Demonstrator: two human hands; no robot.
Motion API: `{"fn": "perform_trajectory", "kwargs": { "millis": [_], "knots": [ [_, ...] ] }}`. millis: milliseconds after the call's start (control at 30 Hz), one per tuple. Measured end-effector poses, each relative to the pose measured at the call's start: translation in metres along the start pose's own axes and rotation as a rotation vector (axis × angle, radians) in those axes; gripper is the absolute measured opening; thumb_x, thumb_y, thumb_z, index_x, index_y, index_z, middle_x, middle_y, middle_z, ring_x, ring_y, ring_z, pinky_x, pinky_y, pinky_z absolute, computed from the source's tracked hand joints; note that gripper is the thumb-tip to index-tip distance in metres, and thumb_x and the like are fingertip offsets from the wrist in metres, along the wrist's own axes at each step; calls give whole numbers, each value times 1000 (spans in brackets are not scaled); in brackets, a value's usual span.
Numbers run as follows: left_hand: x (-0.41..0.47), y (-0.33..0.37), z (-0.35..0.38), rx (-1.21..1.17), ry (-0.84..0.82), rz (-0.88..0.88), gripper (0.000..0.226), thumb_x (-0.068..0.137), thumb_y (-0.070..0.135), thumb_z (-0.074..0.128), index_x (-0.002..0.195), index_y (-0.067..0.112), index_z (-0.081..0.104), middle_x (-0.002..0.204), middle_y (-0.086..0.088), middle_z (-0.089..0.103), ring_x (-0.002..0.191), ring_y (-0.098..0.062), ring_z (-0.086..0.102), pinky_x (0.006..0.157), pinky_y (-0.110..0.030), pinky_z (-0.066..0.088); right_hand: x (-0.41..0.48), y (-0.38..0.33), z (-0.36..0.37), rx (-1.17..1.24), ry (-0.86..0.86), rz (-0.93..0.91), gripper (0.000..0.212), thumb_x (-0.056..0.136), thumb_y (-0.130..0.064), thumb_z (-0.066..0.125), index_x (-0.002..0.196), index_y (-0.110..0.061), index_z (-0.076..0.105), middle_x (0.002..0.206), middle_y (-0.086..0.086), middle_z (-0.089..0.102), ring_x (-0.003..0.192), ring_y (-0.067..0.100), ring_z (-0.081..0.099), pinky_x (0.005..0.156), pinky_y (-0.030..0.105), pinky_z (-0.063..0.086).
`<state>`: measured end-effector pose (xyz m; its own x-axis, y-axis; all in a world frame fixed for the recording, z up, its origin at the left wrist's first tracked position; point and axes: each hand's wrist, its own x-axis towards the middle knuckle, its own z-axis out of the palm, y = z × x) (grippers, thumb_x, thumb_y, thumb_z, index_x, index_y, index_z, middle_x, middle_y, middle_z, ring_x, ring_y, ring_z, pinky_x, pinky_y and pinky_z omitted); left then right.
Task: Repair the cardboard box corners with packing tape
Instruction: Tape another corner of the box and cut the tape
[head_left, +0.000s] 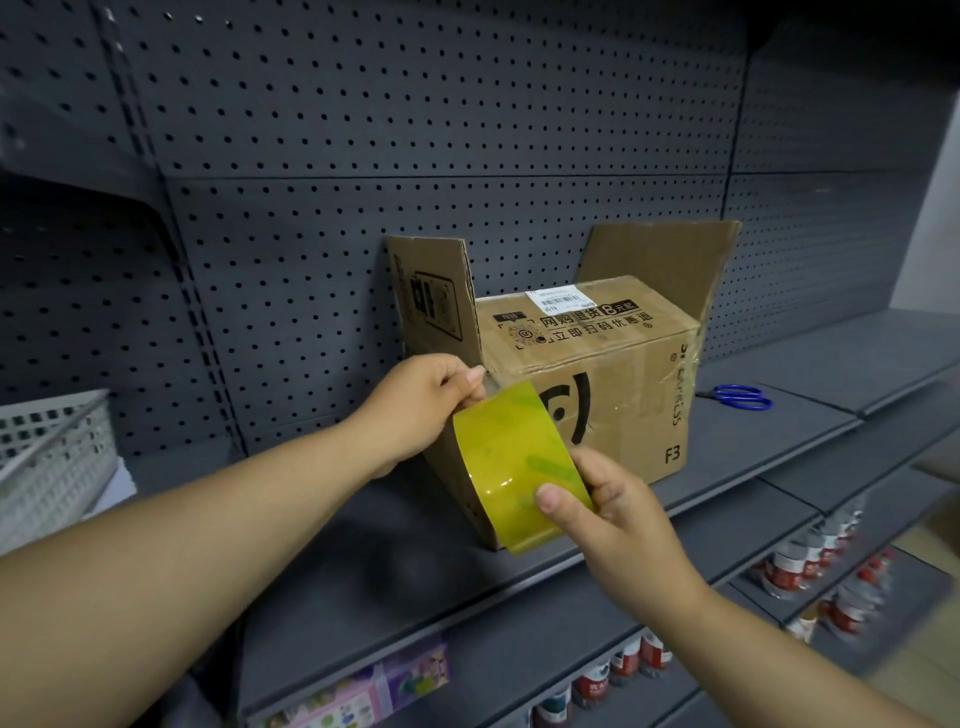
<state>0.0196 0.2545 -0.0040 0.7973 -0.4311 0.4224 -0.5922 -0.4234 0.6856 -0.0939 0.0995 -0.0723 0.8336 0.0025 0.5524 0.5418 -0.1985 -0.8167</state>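
A brown cardboard box (613, 374) lies on a dark grey shelf (363, 561), its two flaps standing up at the left and right ends. A roll of yellowish packing tape (511, 467) is held in front of the box's near left corner. My right hand (618, 525) grips the roll from below, thumb on its outer face. At the roll's upper edge, beside that corner, my left hand (421, 405) pinches the tape with thumb and fingers. The corner itself is hidden behind the roll.
Blue-handled scissors (740, 397) lie on the shelf right of the box. A grey pegboard wall (415, 156) rises behind. A white mesh basket (47, 462) sits at the left. Lower shelves hold bottles (810, 566) and colourful packets (374, 696).
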Motion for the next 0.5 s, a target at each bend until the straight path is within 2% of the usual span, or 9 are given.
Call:
{"fn": "perform_trajectory", "kwargs": {
  "millis": [133,267,333,400,500],
  "knots": [
    [1,4,5,-23,62,-7,36,96,29,42,65,18,56,63,8,55,56,-2,48,58,-21,38,-3,0,-3,-2,7,23,19,78,-37,60,87,-21,65,74,-9,64,68,2,56,61,18,46],
    [6,9,11,-78,108,-37,36,97,27,39,67,13,53,60,2,53,46,1,48,53,-17,44,-2,-1,-7,-25,44,50,22,77,-39,58,85,-20,65,73,-6,63,69,6,57,62,23,46],
    [7,9,13,-107,146,-66,38,98,28,37,65,13,52,60,1,53,49,-5,49,56,-22,44,0,-1,-8,-23,41,54,22,77,-40,58,85,-20,65,74,-6,64,70,7,57,63,24,46],
    [9,10,12,-165,183,-113,45,97,35,35,64,13,55,57,2,57,51,-9,53,58,-25,45,3,-1,-9,-31,30,57,24,77,-41,58,85,-20,65,75,-5,63,71,9,57,64,26,46],
    [10,12,6,-234,157,-162,54,83,63,42,60,17,59,51,4,63,50,-7,60,58,-25,49,5,1,-8,-9,9,62,22,79,-46,60,84,-25,66,75,-10,62,72,4,56,64,20,45]
  ]
}}
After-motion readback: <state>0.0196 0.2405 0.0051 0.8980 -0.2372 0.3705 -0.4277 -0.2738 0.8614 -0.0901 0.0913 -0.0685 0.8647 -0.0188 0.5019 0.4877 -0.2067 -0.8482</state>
